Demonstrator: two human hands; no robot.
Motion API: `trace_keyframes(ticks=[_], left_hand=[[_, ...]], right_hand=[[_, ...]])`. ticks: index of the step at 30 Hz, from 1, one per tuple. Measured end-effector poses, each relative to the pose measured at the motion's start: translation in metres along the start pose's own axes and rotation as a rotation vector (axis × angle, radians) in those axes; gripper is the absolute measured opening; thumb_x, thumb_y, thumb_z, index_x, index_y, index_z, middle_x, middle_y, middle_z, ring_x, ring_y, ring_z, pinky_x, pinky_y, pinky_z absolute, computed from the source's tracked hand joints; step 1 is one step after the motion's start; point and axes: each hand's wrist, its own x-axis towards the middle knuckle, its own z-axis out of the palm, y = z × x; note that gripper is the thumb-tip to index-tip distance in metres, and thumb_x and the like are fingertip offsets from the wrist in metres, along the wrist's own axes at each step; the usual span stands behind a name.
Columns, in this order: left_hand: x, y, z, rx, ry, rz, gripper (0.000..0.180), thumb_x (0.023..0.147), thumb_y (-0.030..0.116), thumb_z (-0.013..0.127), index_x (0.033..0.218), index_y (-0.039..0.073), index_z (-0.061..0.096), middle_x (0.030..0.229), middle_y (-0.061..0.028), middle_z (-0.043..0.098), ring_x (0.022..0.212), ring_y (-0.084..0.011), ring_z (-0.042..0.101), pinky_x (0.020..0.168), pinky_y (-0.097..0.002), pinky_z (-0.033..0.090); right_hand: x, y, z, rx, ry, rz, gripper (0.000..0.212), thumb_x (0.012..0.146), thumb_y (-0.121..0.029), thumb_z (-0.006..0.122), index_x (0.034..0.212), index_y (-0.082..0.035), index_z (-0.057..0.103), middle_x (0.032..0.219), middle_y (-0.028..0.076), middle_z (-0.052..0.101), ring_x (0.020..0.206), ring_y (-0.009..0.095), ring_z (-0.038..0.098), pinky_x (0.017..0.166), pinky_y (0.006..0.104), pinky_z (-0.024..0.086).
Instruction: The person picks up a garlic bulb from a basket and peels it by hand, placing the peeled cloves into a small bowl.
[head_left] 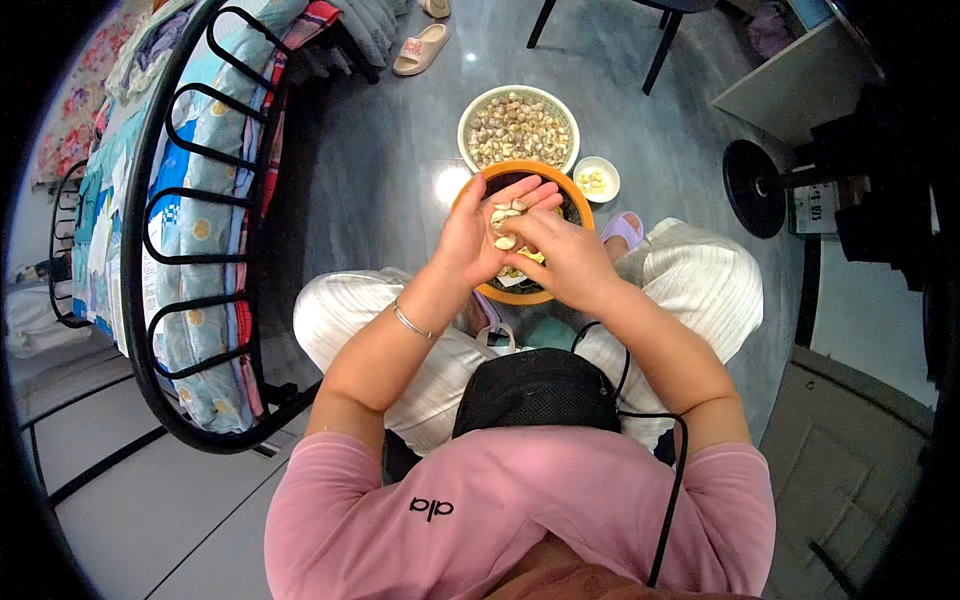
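My left hand (472, 233) is palm up with its fingers stretched forward, holding several pale, nut-like pieces (505, 242). Over that palm, my right hand (566, 255) has its fingers bent down onto the pieces; whatever is between its fingertips is hidden. Both hands are above an orange-rimmed tub (579, 200) between my knees. Yellowish scraps show inside the tub, though my hands cover much of it. Just beyond stands a large pale bowl (463, 135), full of small brown and cream nut-like pieces (520, 130). A small white bowl (611, 188) to its right holds a few yellow pieces.
A black metal bed frame (135, 250) with patterned bedding runs along the left. To the right are a round black stand base (753, 188) and a grey cabinet (840, 470). A slipper (422, 50) and dark chair legs (541, 22) are at the far side. A black cable (684, 470) hangs along my right side.
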Motion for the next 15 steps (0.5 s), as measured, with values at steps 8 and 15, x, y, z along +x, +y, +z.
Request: trace_keyframes(ticks=[8,15], left_hand=[[0.001,0.0,-0.001,0.007,0.058,0.032,0.063,0.096,0.044,0.019,0.129,-0.008,0.034,0.133,-0.0252,0.037,0.127,-0.0348,0.034,0.108,-0.0439,0.025],[-0.001,-0.001,-0.011,0.291,0.312,0.086,0.037,0.094,0.034,0.038,0.097,0.001,0.055,0.089,-0.0103,0.057,0.082,-0.0197,0.056,0.067,-0.0309,0.048]], right_hand=[[0.002,0.014,0.008,-0.057,0.033,-0.025,0.019,0.08,-0.016,0.063,0.092,-0.006,0.053,0.082,0.007,0.058,0.075,0.022,0.059,0.061,0.0338,0.046],[0.003,0.034,0.001,0.863,-0.096,0.46,0.014,0.093,-0.017,0.046,0.093,-0.004,0.052,0.075,-0.001,0.055,0.065,0.005,0.049,0.056,0.0199,0.039]])
